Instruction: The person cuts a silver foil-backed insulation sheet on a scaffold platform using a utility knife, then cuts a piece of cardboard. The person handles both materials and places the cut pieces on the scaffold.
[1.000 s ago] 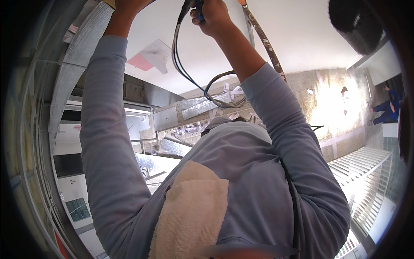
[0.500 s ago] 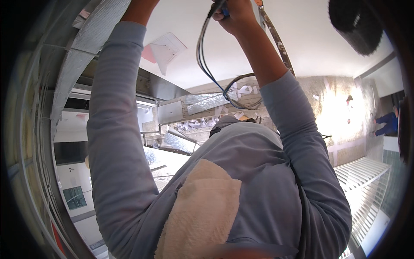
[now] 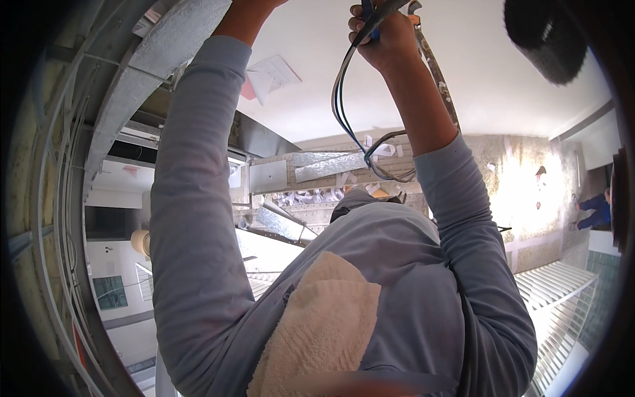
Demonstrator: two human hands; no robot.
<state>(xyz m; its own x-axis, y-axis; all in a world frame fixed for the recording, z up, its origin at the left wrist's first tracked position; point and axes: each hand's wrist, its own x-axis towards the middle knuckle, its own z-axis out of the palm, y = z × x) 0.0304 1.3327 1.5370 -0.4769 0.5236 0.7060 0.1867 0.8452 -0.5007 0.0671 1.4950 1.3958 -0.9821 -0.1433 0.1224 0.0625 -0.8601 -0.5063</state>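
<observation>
My right hand (image 3: 390,40) is raised at the top centre, its fingers curled round a blue-handled tool (image 3: 374,30) whose working end is out of sight. A dark cable (image 3: 385,12) crosses in front of those fingers, and I cannot tell whether they grip it too. Below the hand, thin black, white and blue wires (image 3: 338,99) hang in a loop down to a bundle (image 3: 391,177) beside my right forearm. Of my left hand (image 3: 261,4) only the base shows at the upper edge; its fingers are cut off from view.
A paint-spattered bar with an orange part (image 3: 439,79) runs beside my right forearm. Silver-wrapped ducting (image 3: 149,66) and thin pipes stand at left. Beneath lie a plank platform (image 3: 317,198) with paper scraps, and a white slatted rack (image 3: 555,278). Someone in blue trousers (image 3: 593,213) is far right.
Both my arms have shifted slightly right and down in the picture, and the surroundings have moved with them. The wire loop swings along with my right hand, whose fingers show more.
</observation>
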